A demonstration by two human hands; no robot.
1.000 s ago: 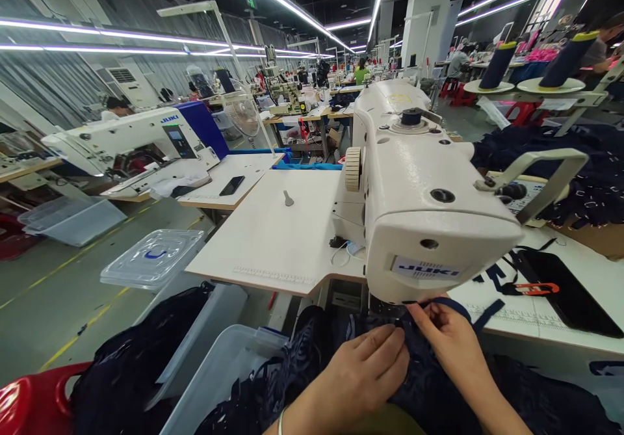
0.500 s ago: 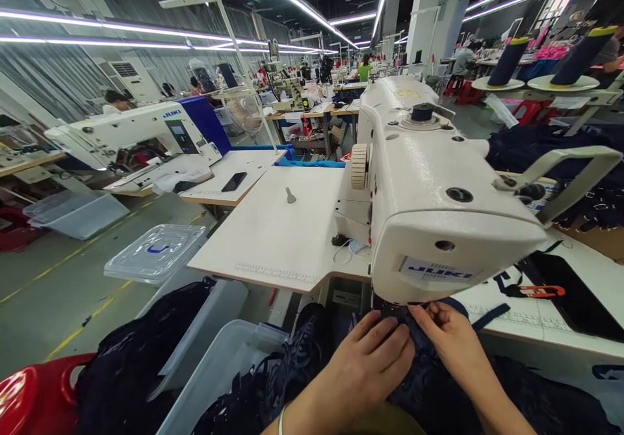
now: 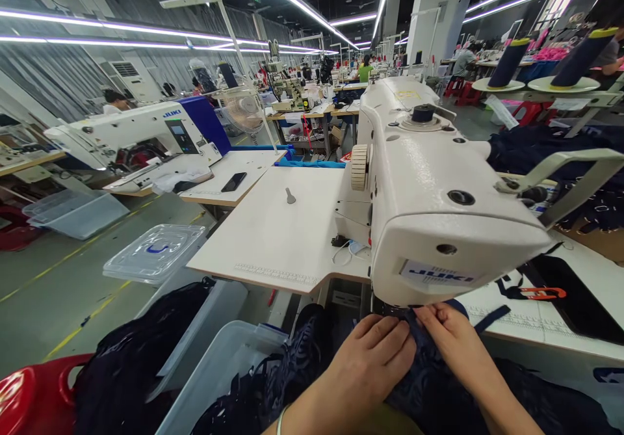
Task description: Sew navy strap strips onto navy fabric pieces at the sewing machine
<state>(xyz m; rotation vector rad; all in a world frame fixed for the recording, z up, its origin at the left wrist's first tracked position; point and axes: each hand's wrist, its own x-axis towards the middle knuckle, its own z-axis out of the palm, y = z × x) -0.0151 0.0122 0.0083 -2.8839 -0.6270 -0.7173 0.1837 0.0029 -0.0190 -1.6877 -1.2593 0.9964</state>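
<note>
A dark navy lace garment [image 3: 414,383] lies under the front end of a white JUKI sewing machine [image 3: 448,227]. My left hand [image 3: 373,360] is closed on the cloth, its fingers bunched together just below the machine head. To its right, my right hand [image 3: 451,331] pinches the edge of the same garment between thumb and fingers. The machine head covers the needle area, so the stitching point is hidden. A narrow dark strap [image 3: 491,318] sticks out past my right hand onto the table.
Orange-handled thread snips [image 3: 541,292] lie by a black phone-like slab [image 3: 580,298] at right. Clear plastic bins with navy pieces [image 3: 224,370] stand at lower left, near a red stool [image 3: 39,396]. A small grey metal piece [image 3: 290,196] rests on the white tabletop [image 3: 273,233].
My right hand has shifted very slightly to the right. My left hand's fingers have drawn a little closer together. The garment has barely moved.
</note>
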